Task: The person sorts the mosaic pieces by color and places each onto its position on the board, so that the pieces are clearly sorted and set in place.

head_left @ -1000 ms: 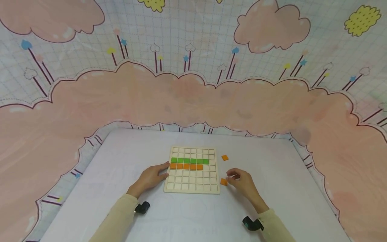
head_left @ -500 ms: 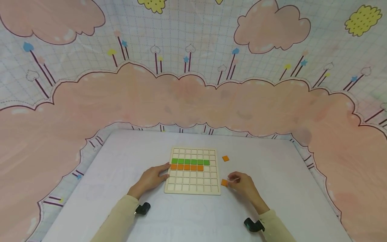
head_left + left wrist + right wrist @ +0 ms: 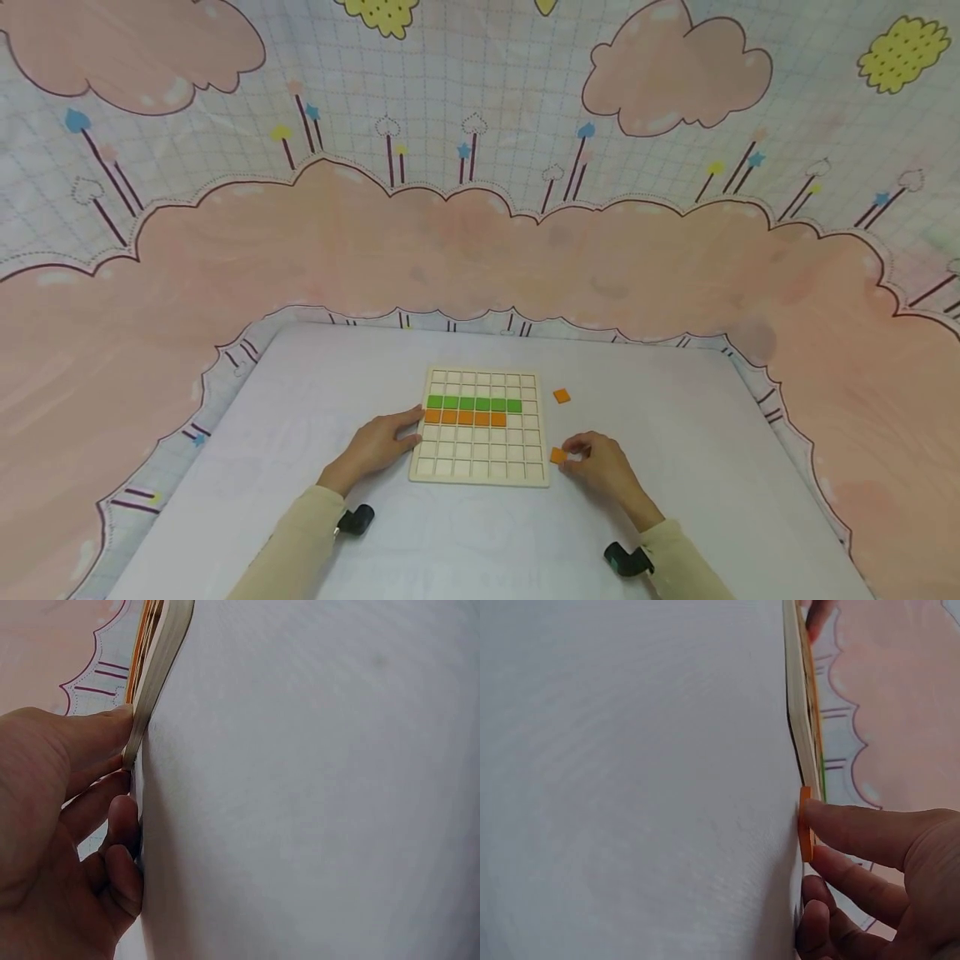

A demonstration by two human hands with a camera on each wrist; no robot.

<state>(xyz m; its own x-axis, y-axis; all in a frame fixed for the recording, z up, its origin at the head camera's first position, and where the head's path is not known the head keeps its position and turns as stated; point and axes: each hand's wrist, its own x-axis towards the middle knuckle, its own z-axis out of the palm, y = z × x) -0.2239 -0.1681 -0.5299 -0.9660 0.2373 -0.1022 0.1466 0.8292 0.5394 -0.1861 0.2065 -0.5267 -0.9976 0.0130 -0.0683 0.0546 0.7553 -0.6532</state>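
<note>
A pale wooden grid board (image 3: pixel 480 477) lies flat on the table in the head view. It carries a row of green tiles (image 3: pixel 477 403) with a row of orange tiles (image 3: pixel 465 417) just below. My left hand (image 3: pixel 377 446) touches the board's left edge with thumb and index finger; in the left wrist view the remaining fingers bend beneath. Right of the board, my right hand (image 3: pixel 602 467) pinches a square orange tile (image 3: pixel 557 456) between thumb and index finger. The right wrist view shows that tile (image 3: pixel 805 825) edge-on, low over or on the table.
Another loose orange tile (image 3: pixel 562 396) lies by the board's upper right side. The white table (image 3: pixel 645 392) spreads around the board, and a cloth printed with clouds (image 3: pixel 480 242) hangs behind it.
The right thumb and index finger have come down onto the nearer orange tile. The left hand stays at the board's edge, and the tile rows look the same.
</note>
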